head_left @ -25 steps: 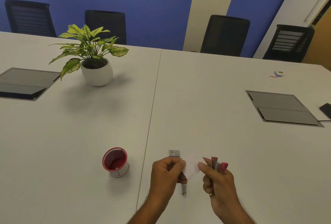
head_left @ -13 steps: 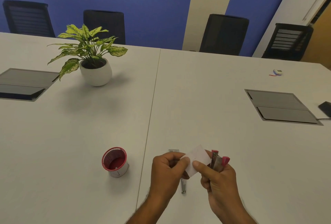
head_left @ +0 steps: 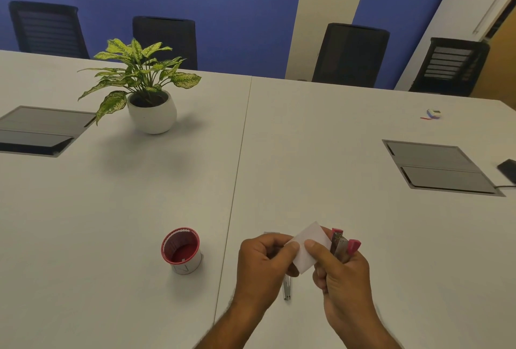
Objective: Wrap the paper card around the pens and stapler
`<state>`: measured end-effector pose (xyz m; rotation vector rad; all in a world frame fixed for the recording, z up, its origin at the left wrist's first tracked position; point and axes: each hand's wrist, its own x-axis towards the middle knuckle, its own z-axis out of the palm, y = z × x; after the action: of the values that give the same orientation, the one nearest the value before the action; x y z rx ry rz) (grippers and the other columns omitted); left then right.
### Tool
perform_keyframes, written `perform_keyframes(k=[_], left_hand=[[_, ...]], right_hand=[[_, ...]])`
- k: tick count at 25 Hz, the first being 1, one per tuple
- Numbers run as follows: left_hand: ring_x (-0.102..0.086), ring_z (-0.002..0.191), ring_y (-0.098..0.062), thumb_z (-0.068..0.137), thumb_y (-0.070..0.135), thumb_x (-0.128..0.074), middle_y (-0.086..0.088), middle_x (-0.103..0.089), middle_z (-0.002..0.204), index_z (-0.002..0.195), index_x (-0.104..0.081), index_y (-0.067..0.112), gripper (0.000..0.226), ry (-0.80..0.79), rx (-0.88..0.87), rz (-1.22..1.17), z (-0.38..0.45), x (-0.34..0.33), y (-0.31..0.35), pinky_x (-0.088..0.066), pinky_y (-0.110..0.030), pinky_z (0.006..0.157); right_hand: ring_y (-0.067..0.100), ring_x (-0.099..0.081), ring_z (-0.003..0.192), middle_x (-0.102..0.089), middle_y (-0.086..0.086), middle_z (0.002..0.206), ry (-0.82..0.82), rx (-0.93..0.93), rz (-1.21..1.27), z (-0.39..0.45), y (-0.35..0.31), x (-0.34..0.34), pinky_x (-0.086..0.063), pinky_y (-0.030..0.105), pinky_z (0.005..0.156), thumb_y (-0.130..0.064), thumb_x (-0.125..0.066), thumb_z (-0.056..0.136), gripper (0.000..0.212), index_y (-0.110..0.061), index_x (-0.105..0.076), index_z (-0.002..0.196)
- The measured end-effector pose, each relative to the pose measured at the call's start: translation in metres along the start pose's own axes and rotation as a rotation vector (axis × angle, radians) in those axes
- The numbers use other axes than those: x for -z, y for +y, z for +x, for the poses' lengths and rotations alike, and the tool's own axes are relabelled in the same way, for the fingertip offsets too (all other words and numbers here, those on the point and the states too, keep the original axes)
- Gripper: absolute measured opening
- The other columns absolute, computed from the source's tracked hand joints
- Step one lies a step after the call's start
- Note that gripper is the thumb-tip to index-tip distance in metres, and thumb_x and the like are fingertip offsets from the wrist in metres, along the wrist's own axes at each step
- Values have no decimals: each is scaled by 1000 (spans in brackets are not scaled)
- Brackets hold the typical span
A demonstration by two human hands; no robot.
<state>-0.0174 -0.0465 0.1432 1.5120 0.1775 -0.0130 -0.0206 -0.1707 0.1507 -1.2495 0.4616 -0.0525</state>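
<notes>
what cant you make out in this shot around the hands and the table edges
Head view only:
- Metal strip: upper part hidden behind the left hand.
- Pink stapler: body buried in the right hand.
- Small grey thing beyond the left knuckles: mostly hidden.
- Dark device: cut by the right edge.
- Small blue-white object: too small.

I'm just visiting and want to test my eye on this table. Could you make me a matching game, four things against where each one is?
Things:
1. white paper slip
2. pink stapler
3. red-rimmed cup
4. potted plant

Places:
A. far across the table, left of its seam
B. pinched between both hands
C. on the table, left of the left hand
D. gripped in the right hand alone

Pairs: 1-B, 2-D, 3-C, 4-A
</notes>
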Motion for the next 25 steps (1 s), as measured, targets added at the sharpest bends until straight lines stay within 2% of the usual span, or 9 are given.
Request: perform_keyframes(k=[5,8,12,15,18,21,25], left_hand=[[-73,73,-23,85,11,-71,2,-77,85,80,-78,16,11,4,19,-3,-1,0,0,-60,-28,55],[-73,72,-22,85,12,-71,2,-76,81,76,-76,23,15,9,34,7,-2,0,0,-60,-26,55],[-72,69,-24,85,10,-70,-1,-77,80,82,-78,15,10,16,49,22,0,3,-6,-60,-29,56],[-71,67,-20,85,12,-70,0,-77,82,86,-78,12,8,11,41,73,4,11,-12,-58,-25,54],[-69,63,-14,86,12,-70,2,-77,79,88,-78,16,10,-4,21,155,8,22,-16,-55,-19,54],[-66,60,-6,85,12,-69,6,-76,75,88,-79,20,13,3,6,278,18,41,-20,-53,-17,55],[-61,56,5,85,20,-69,11,-76,77,90,-80,23,12,82,-32,581,47,87,-17,-50,-19,63]], right_hand=[[13,-32,43,-48,12,63,2,6,-15,-1,2,0,-27,22,39,-1,-70,82,13,-8,-71,94],[14,-32,44,-48,6,56,2,2,-28,-1,4,1,-26,23,39,-4,-68,85,13,-9,-71,96],[14,-31,45,-47,2,51,-13,-15,-32,1,7,2,-25,24,41,-6,-68,85,11,-8,-70,95],[14,-32,45,-48,1,50,-21,-45,-59,5,12,2,-25,24,41,-6,-71,82,11,-6,-69,93],[14,-32,44,-49,3,54,-34,-113,-64,10,21,1,-26,23,39,-8,-74,80,8,-8,-68,86],[15,-34,46,-60,10,65,-39,-203,-78,17,32,0,-26,23,41,-11,-72,82,5,-9,-68,82],[16,-37,46,-63,10,65,-70,-409,-104,30,54,2,-28,23,41,-15,-67,86,8,-7,-65,87]])
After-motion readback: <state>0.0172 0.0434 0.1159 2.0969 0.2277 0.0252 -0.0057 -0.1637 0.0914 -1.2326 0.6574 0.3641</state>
